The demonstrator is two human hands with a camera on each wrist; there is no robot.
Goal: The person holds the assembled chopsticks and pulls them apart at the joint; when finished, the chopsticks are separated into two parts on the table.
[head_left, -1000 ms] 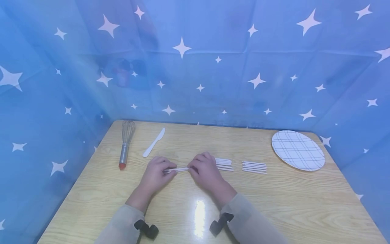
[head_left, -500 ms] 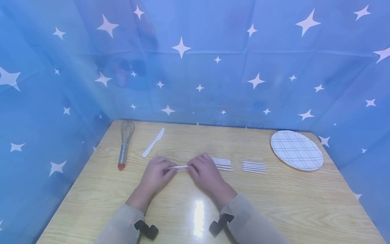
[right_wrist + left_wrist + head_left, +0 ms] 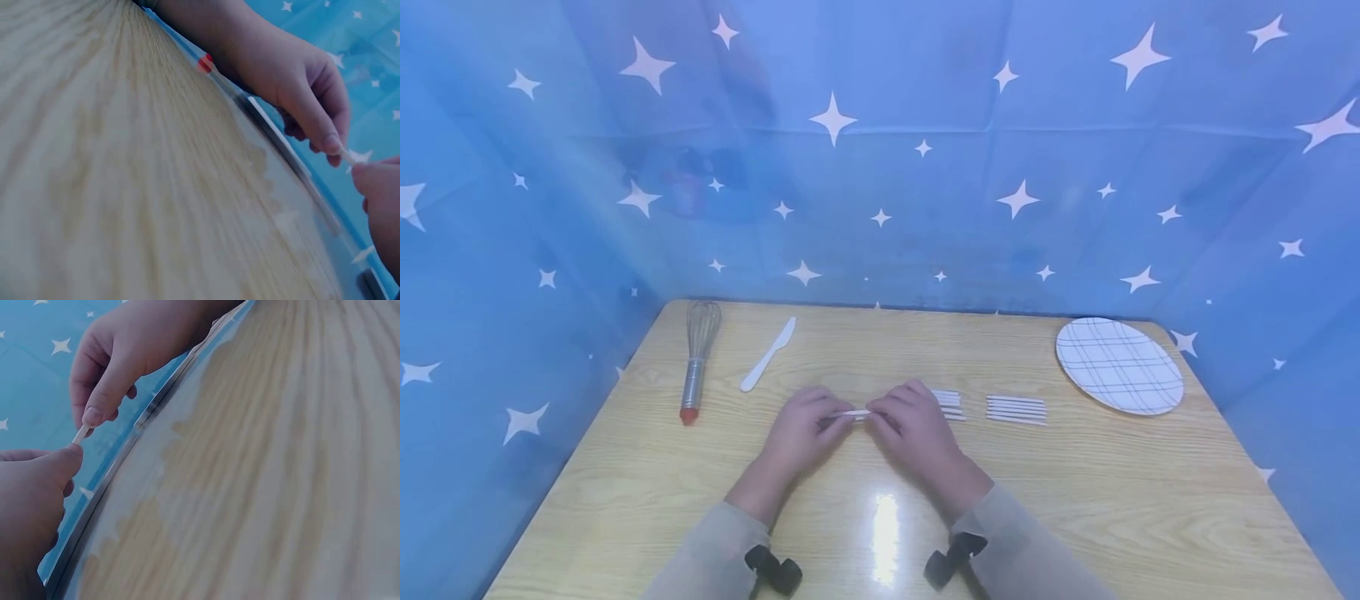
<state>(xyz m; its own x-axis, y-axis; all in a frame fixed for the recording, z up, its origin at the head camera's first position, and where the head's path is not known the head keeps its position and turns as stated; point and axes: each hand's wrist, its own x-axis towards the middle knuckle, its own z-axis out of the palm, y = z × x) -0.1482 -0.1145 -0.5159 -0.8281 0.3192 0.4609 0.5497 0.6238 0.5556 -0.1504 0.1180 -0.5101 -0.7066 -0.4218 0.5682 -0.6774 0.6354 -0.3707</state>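
My left hand (image 3: 808, 425) and right hand (image 3: 916, 425) face each other over the middle of the table. Between them they pinch a thin white stick (image 3: 853, 412), one hand at each end, thumb against fingers. In the left wrist view only a short piece of the stick (image 3: 80, 434) shows between the thumbs; the rest is hidden in the fingers. The right wrist view shows the same short piece of stick (image 3: 347, 156). Just beyond the right hand lies a row of white sticks (image 3: 950, 404), partly covered by it. A second row of sticks (image 3: 1017, 410) lies farther right.
A whisk (image 3: 696, 362) with a red handle end lies at the back left, with a white plastic knife (image 3: 768, 354) beside it. At the back right is a white plate (image 3: 1120, 367) with a line pattern. A blue star-printed curtain (image 3: 880, 167) hangs behind the wooden table (image 3: 1075, 500).
The hands have drawn closer together, mainly the left moving right, so less of the stick shows between them. The head view has shifted slightly. The rows, whisk, knife and plate stay put.
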